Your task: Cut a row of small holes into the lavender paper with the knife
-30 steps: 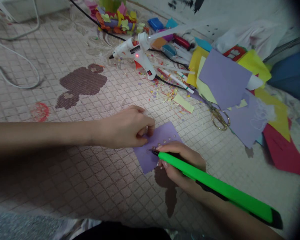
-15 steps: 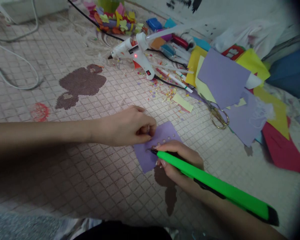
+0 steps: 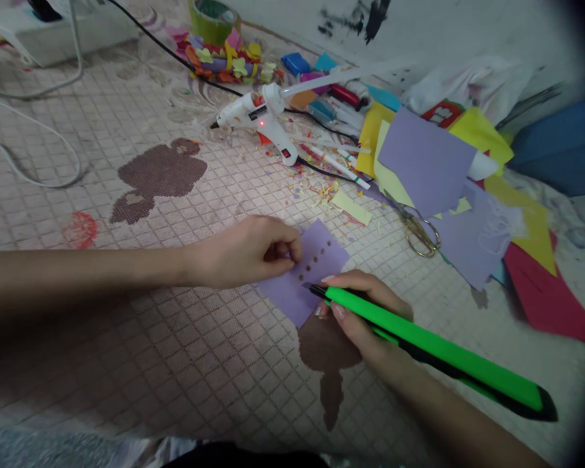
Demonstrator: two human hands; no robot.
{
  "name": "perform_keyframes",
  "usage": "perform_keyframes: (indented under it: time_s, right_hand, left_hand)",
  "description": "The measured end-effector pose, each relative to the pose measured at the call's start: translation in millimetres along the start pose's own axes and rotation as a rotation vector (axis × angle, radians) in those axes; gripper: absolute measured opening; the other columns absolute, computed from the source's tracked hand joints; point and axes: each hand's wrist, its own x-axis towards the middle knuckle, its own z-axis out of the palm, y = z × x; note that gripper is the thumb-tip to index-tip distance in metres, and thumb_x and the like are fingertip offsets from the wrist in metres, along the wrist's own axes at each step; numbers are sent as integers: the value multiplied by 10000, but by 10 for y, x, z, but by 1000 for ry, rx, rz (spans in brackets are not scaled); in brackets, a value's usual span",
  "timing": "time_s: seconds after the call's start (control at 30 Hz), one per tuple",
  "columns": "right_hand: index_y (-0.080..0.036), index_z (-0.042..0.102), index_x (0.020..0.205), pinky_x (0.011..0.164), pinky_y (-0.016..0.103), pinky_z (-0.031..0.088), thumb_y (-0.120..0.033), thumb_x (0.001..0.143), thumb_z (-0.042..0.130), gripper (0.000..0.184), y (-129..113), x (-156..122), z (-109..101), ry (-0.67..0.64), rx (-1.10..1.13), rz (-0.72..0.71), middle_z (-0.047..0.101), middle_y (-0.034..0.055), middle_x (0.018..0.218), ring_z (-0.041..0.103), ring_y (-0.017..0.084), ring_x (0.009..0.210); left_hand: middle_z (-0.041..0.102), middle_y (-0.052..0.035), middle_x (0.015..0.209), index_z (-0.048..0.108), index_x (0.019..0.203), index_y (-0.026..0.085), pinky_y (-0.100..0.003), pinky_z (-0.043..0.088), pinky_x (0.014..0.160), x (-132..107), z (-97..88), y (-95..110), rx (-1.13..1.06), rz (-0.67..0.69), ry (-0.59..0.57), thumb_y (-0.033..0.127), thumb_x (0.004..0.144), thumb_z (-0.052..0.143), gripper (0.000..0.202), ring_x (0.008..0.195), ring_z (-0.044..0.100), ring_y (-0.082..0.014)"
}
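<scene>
A small piece of purple paper lies tilted on the patterned cloth, with several small dark holes in a slanting row. My left hand is closed at its upper left edge, the thumb and curled fingers gripping the paper. In my right hand is a green utility knife, held like a pen. Its black tip points at the paper, just below the lower end of the row. Whether the blade touches the paper I cannot tell.
A white glue gun with a lit red light lies behind my hands, among paper scraps. Scissors and purple sheets sit at the right. Green tape and a white power strip stand at the back.
My right hand has drawn the knife tip slightly right, away from my left fingers, uncovering more of the row of holes. The paper has turned a little. The camera view has shifted slightly.
</scene>
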Motion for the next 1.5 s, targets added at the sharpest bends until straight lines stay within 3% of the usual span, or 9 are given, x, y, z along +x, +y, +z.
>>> perform_keyframes:
  time_s: [0.17, 0.3, 0.47, 1.1, 1.27, 1.5]
  right_hand:
    - [-225, 708, 967, 611, 259, 574, -97, 789, 632, 232, 32, 35, 8, -30, -37, -16, 732, -13, 746, 701, 137, 636]
    - [-225, 707, 947, 574, 253, 571, -83, 786, 620, 231, 28, 48, 24, -61, -42, -40, 720, -15, 707, 689, 134, 597]
    - [-252, 702, 978, 610, 276, 592, -74, 781, 636, 273, 73, 24, 31, -70, -44, -49, 739, -8, 804, 697, 144, 632]
    - [-261, 694, 1026, 672, 298, 574, -64, 794, 635, 311, 120, 23, 32, -138, -63, -47, 732, -11, 859, 687, 147, 704]
    - [-237, 700, 1011, 709, 267, 569, -57, 795, 643, 287, 163, 52, 12, -153, -50, -94, 732, -14, 867, 682, 122, 718]
    - [-181, 711, 1016, 673, 254, 563, -77, 816, 620, 243, 112, 179, -84, -289, -16, -161, 732, 25, 859, 698, 127, 739]
  left_hand:
    - [596, 58, 611, 705, 904, 176, -235, 464, 722, 11, -52, -33, 47, 15, -115, 171, 820, 634, 110, 566, 556, -71]
    - [608, 59, 627, 699, 899, 180, -252, 477, 787, 18, -61, -39, 58, 11, -130, 168, 816, 646, 99, 579, 572, -73]
    - [610, 60, 621, 699, 891, 188, -260, 475, 826, 12, -51, -36, 84, 30, -124, 163, 819, 646, 93, 602, 591, -84]
    - [620, 47, 648, 700, 869, 167, -211, 432, 716, 14, -49, -11, 94, 44, -118, 113, 818, 666, 82, 653, 587, -90]
    - [597, 19, 728, 704, 875, 148, -203, 406, 670, 22, -48, -2, 94, 106, -101, 79, 809, 664, 104, 693, 563, -97]
    - [586, 17, 746, 691, 869, 144, -236, 406, 727, 40, -27, -40, 101, 162, -98, 56, 807, 657, 114, 710, 549, -110]
